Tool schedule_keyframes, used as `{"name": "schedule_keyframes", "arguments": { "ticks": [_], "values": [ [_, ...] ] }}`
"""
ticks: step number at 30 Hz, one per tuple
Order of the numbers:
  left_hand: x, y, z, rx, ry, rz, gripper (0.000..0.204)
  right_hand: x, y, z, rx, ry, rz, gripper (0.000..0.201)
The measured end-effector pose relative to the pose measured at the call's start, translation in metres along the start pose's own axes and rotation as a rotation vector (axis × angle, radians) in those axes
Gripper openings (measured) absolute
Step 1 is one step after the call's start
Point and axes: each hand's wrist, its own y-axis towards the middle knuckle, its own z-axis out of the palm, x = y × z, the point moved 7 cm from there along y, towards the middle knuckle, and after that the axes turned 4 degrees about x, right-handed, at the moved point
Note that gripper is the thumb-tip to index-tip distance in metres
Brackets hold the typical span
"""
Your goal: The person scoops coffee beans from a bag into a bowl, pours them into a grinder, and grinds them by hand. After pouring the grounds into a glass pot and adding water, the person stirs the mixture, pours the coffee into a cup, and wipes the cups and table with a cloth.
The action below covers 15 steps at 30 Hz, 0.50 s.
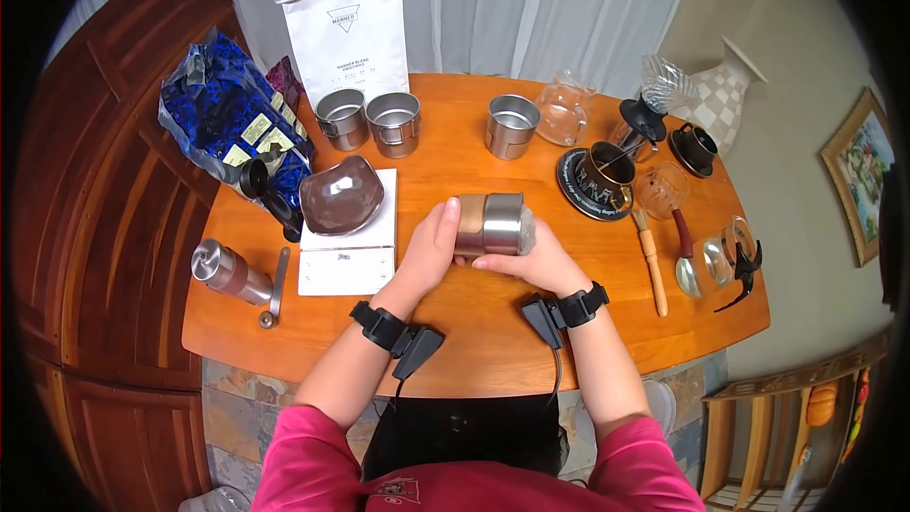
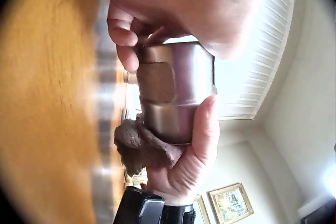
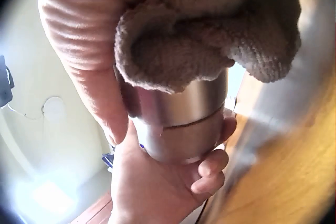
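Note:
Over the front middle of the table, a brushed-steel cup (image 1: 502,218) lies on its side between both hands. My left hand (image 1: 434,248) grips its left end, fingers curled round it. At the other end my right hand (image 1: 548,261) holds it, with a crumpled grey-brown cloth (image 1: 526,230) bunched between palm and cup. The right wrist view shows the cloth (image 3: 173,51) covering that end, and the right thumb lies along the cup's side in the left wrist view. A seam runs round the cup (image 2: 173,95).
Left are a white scale (image 1: 347,270) bearing a brown dish (image 1: 341,197), a hand grinder (image 1: 230,272) and a detached crank (image 1: 277,289). Steel mugs (image 1: 393,123) stand behind, beside a white coffee bag (image 1: 346,28). Right are a dark cup (image 1: 607,166), a brush (image 1: 650,265) and glassware (image 1: 566,114).

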Motion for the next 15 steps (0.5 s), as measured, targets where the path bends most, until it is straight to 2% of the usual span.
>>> {"name": "schedule_keyframes", "arguments": {
  "ticks": [2,5,6,7,9,12,13,15],
  "values": [
    [0.007,0.002,-0.002,-0.041,0.024,-0.016,0.055,-0.003,0.003,0.007,0.082,-0.103,-0.045,0.055],
    [0.008,0.002,-0.001,-0.058,0.03,0.009,0.053,-0.013,-0.002,0.007,0.099,0.14,0.267,0.051],
    [0.007,0.002,0.0,-0.055,0.027,0.028,0.051,-0.016,-0.002,0.006,0.066,0.235,0.283,0.05],
    [0.001,0.003,0.0,-0.062,0.088,0.12,0.049,-0.019,-0.003,0.004,0.031,0.329,0.297,0.048],
    [-0.011,0.001,0.001,-0.077,0.209,0.305,0.046,-0.026,-0.003,-0.002,-0.111,0.544,0.145,0.044],
    [-0.022,-0.003,0.005,-0.056,0.264,0.356,0.046,-0.039,-0.002,-0.007,-0.285,1.08,0.227,0.041],
    [-0.023,-0.004,0.005,-0.039,0.244,0.356,0.047,-0.037,-0.004,-0.007,-0.299,1.086,0.229,0.039],
    [-0.025,-0.005,0.005,-0.004,0.205,0.354,0.049,-0.023,-0.005,-0.005,-0.225,0.794,0.127,0.042]
  ]
}}
